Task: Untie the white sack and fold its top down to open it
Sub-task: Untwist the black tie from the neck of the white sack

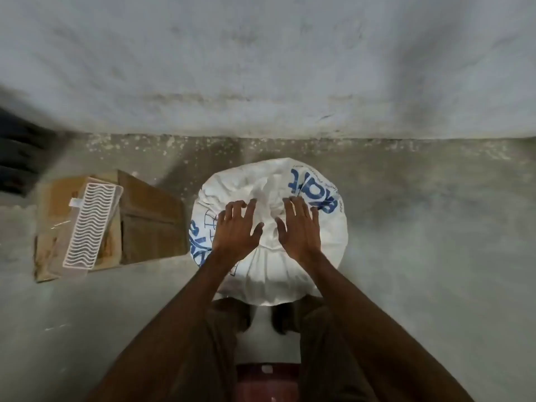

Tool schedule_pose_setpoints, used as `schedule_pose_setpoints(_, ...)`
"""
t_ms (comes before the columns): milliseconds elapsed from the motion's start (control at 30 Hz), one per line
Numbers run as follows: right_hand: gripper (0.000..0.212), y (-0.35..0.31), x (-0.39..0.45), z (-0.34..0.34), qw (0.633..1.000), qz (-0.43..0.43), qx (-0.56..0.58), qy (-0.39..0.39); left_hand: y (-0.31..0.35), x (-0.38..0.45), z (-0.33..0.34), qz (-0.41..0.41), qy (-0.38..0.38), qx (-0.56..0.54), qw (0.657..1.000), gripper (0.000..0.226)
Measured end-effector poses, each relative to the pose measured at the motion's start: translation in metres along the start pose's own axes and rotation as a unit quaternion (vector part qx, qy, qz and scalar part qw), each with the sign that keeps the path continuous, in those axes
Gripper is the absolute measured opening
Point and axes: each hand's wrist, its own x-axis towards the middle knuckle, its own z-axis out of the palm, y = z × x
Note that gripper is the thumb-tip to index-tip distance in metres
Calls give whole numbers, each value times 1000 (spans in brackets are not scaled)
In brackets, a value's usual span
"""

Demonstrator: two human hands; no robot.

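Bulging white woven sack with blue lettering [269,227] upright on the concrete floor, gathered neck dead centre between left hand [236,227] and right hand [298,227], both splayed, gripping nothing, equally near.

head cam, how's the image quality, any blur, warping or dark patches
Head view: wide-angle warping bends the wall and floor line; the far left edge smears into dark blur; the whole frame is soft and dim. The white sack is the brightest area, its blue print readable only in part; left hand and right hand look fairly sharp.
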Motion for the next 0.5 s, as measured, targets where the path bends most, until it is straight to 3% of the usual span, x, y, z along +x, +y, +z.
schedule_pose_setpoints(267, 44, 28, -20, 123, 990, -73, -31, 118, -27, -14, 107, 53, 141, -25, 988, 51)
schedule_pose_setpoints(500, 39, 45, -28, 166, 963, -148, -52, 219, -31, -30, 155, 74, 218, -65, 971, 51)
